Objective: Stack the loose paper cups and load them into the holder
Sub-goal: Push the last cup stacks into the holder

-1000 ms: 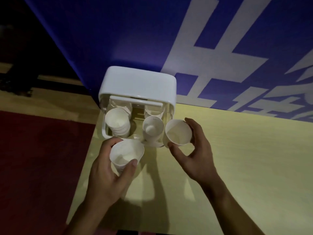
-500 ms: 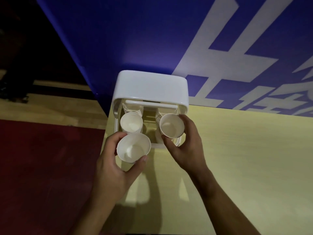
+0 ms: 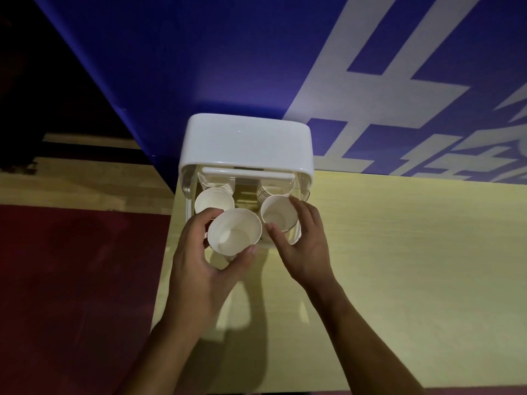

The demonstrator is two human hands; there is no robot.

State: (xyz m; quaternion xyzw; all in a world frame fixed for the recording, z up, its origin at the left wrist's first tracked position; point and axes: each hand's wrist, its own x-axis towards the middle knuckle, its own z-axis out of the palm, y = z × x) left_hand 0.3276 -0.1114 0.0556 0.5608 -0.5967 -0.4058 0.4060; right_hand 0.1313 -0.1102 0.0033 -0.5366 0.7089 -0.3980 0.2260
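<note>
Left hand (image 3: 196,269) grips one paper cup (image 3: 234,234) just in front of the white holder (image 3: 247,143); right hand (image 3: 302,246) pinches another cup (image 3: 278,212) down inside it, beside a loaded stack (image 3: 214,200).

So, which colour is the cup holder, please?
White; the cup holder shows best in the head view.

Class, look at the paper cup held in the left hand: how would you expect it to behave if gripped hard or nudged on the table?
The paper cup looks thin-walled and empty, so it is probably very light and would dent if squeezed. The left hand holds it with just fingertips near the rim. Its tapered shape suggests it could tip easily when nudged.
</note>
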